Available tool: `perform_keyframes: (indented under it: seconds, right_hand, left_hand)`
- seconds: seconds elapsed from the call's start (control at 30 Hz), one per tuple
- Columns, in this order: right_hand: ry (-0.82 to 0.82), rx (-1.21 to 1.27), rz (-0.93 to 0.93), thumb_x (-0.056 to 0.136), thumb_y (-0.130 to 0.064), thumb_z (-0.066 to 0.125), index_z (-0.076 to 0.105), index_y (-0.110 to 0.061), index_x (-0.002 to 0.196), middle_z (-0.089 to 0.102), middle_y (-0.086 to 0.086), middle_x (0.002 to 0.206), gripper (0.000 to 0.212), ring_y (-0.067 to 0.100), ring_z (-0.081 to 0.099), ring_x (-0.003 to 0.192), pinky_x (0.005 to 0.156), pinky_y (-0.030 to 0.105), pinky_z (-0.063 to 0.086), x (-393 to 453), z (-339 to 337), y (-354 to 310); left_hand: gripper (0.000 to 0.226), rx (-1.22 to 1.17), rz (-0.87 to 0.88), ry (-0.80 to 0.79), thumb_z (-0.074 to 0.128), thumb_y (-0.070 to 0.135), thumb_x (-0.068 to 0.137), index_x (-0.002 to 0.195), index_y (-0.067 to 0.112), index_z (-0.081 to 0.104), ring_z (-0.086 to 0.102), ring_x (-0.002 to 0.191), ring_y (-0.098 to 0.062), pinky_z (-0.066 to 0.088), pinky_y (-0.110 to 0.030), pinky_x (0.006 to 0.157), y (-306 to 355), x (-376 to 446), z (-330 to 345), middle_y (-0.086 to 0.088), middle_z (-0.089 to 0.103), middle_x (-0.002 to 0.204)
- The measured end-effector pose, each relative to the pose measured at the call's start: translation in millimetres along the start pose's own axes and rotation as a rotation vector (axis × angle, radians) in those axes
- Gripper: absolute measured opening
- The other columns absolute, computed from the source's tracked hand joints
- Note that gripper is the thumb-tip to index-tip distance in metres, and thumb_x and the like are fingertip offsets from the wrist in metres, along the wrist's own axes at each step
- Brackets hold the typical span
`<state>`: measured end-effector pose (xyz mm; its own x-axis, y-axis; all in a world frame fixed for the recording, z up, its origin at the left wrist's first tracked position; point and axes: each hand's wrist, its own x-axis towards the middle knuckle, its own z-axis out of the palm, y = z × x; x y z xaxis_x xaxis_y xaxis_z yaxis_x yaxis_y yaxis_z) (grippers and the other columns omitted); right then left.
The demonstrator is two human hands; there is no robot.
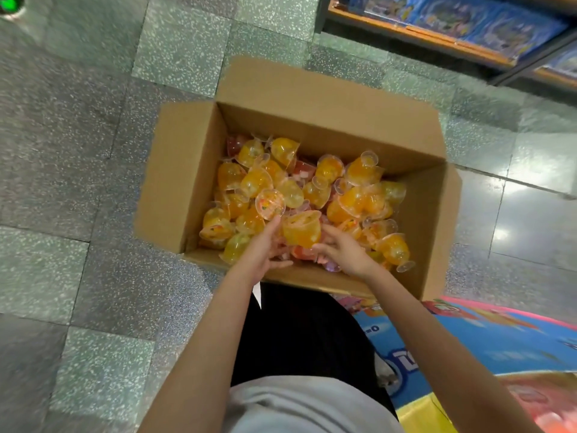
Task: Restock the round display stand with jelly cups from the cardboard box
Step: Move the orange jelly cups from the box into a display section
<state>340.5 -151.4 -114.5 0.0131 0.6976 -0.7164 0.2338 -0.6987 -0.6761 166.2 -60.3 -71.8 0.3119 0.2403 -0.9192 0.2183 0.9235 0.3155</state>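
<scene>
While both hands are reaching into the cardboard box (187,170), the left hand (260,248) and right hand (342,250) are pinching an orange jelly cup (301,229) at 6 o'clock. Slippery cups could be tumbling out if fingers loosen.

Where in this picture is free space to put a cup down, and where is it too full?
Bare floor lies left of the cardboard box, and more between its far flap and the shelf. Crowded: the jelly cups fill the box, both hands among them.
</scene>
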Motion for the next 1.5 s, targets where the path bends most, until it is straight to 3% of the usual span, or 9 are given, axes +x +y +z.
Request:
perform_keyframes:
  seconds: [0.1, 0.23, 0.43, 0.6, 0.8, 1.1, 1.23, 1.33, 1.5]
  right_hand:
    - [-0.076, -0.038, -0.103, 0.088, -0.022, 0.068, 0.039, -0.018, 0.146, 0.062, -0.005, 0.127, 0.065, 0.006, 0.062, 0.11, 0.095, 0.026, 0.051, 6.5, 8.4, -5.5]
    - [-0.104, -0.065, -0.053, 0.079, -0.024, 0.078, 0.039, -0.024, 0.145, 0.061, 0.001, 0.126, 0.077, 0.01, 0.061, 0.11, 0.095, 0.031, 0.051, 30.4, 7.3, -15.4]
    - [0.292, -0.366, 0.055, 0.082, -0.027, 0.074, 0.041, -0.011, 0.142, 0.051, 0.013, 0.136, 0.07, 0.03, 0.048, 0.124, 0.099, 0.036, 0.042, 82.4, 5.8, -36.6]
    - [0.203, -0.416, 0.106, 0.081, -0.026, 0.074, 0.033, -0.01, 0.144, 0.053, 0.015, 0.134, 0.077, 0.033, 0.051, 0.122, 0.097, 0.038, 0.043, 117.5, 7.1, -46.6]
    - [0.227, -0.414, 0.101, 0.083, -0.03, 0.072, 0.036, -0.008, 0.139, 0.061, 0.014, 0.124, 0.07, 0.031, 0.059, 0.112, 0.086, 0.035, 0.048, 127.6, 9.3, -44.0]
    - [0.526, 0.006, 0.241, 0.073, -0.021, 0.081, 0.044, -0.014, 0.137, 0.059, 0.009, 0.125, 0.074, 0.028, 0.056, 0.115, 0.095, 0.037, 0.049, 90.2, 26.0, -36.6]
    - [0.655, 0.435, 0.298, 0.074, -0.018, 0.081, 0.041, -0.017, 0.139, 0.058, 0.006, 0.13, 0.077, 0.024, 0.056, 0.118, 0.099, 0.04, 0.049, 61.9, 45.2, -37.1]
    - [0.632, 0.816, 0.152, 0.077, -0.006, 0.078, 0.032, -0.02, 0.146, 0.053, 0.008, 0.137, 0.084, 0.024, 0.055, 0.122, 0.1, 0.044, 0.049, 27.4, 64.7, -32.4]
    - [0.704, 1.133, -0.251, 0.068, -0.02, 0.085, 0.034, -0.016, 0.146, 0.052, 0.012, 0.139, 0.093, 0.03, 0.05, 0.128, 0.107, 0.052, 0.04, -40.1, 103.1, -31.5]
  left_hand:
    - [0.025, -0.139, 0.075, 0.014, 0.052, 0.031, 0.097, 0.115, 0.017, 0.062, 0.064, 0.105, -0.022, 0.054, -0.045, 0.091, -2.2, 1.7, -4.5, -0.009, 0.066, 0.119]
    - [0.026, -0.302, 0.187, 0.159, 0.058, 0.016, 0.094, 0.119, 0.01, 0.061, 0.068, 0.095, -0.017, 0.06, -0.028, 0.07, -7.2, 2.6, -16.2, -0.006, 0.07, 0.109]
    - [0.017, -0.471, 0.293, 0.418, 0.067, 0.017, 0.088, 0.104, 0.019, 0.067, 0.067, 0.104, -0.018, 0.06, -0.033, 0.074, -19.5, 4.8, -41.8, -0.002, 0.071, 0.11]
    - [0.015, -0.557, 0.327, 0.484, 0.065, 0.019, 0.089, 0.105, 0.02, 0.067, 0.066, 0.103, -0.017, 0.059, -0.029, 0.071, -33.3, 7.3, -37.6, -0.001, 0.07, 0.108]
    - [0.053, -0.557, 0.363, 0.54, 0.075, 0.028, 0.075, 0.123, 0.009, 0.064, 0.064, 0.11, -0.021, 0.059, -0.034, 0.076, -42.1, 15.1, -37.2, -0.009, 0.067, 0.12]
    - [0.015, -0.632, 0.301, 0.543, 0.07, 0.02, 0.087, 0.102, 0.02, 0.069, 0.062, 0.114, -0.018, 0.057, -0.044, 0.087, -33.4, 14.9, -33.0, -0.004, 0.067, 0.119]
    - [0.013, -0.633, 0.265, 0.489, 0.071, 0.017, 0.086, 0.096, 0.022, 0.065, 0.062, 0.112, -0.019, 0.059, -0.038, 0.078, -28.7, 7.7, -30.4, -0.001, 0.068, 0.111]
    - [0.014, -0.624, 0.249, 0.387, 0.068, 0.012, 0.088, 0.097, 0.02, 0.06, 0.062, 0.11, -0.019, 0.057, -0.034, 0.07, -22.4, -2.2, -30.0, -0.003, 0.066, 0.112]
    - [0.021, -0.506, 0.293, 0.114, 0.064, 0.009, 0.089, 0.105, 0.022, 0.06, 0.063, 0.106, -0.016, 0.056, -0.034, 0.079, -15.7, -30.1, -25.9, -0.002, 0.066, 0.113]
